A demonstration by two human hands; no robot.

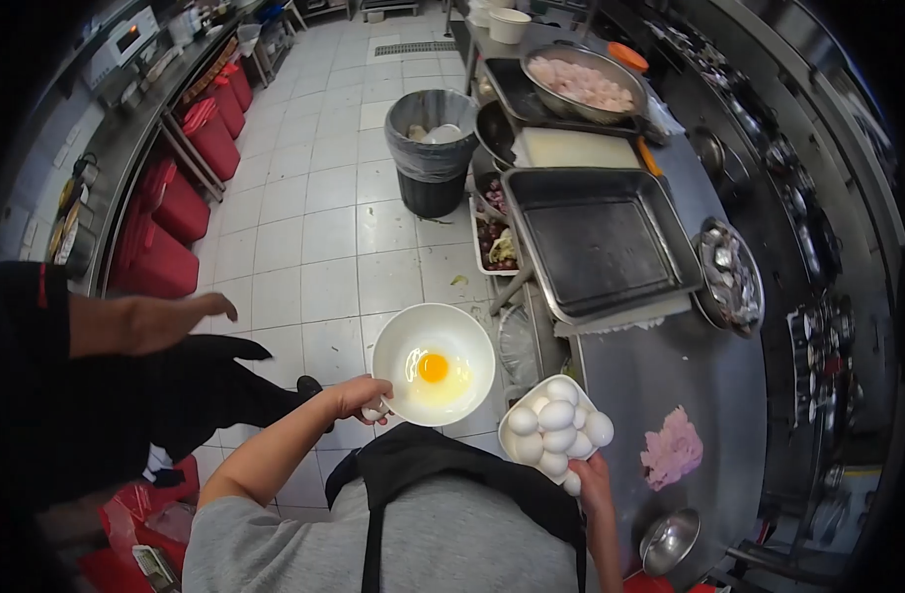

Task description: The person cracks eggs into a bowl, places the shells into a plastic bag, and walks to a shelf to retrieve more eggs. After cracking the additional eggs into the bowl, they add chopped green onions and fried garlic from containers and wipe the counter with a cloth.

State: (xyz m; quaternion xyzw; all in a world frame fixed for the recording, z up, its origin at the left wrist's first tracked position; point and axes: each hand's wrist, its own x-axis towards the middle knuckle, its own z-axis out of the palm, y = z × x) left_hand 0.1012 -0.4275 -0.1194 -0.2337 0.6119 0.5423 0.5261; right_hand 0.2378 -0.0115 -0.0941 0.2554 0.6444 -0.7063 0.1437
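My left hand [354, 395] is closed on the rim of a round white bowl [391, 341], with a white egg or piece of shell [375, 409] also in its fingers. One raw egg with an unbroken yolk [433, 368] lies in the bowl. My right hand [595, 478] grips the lower right side of a small white container [508, 442] heaped with white eggs [558, 415]. One egg [572, 483] sits right by the fingers of that hand. Both vessels are in front of my apron, the container over the steel table's left edge.
On the steel table [630, 366] are a dark baking tray [611, 247], a bowl of raw meat [541, 104], a pink cloth-like piece [672, 448] and a metal bowl [670, 542]. A lined bin [431, 178] stands ahead. Another person's arm [141, 324] reaches in from the left.
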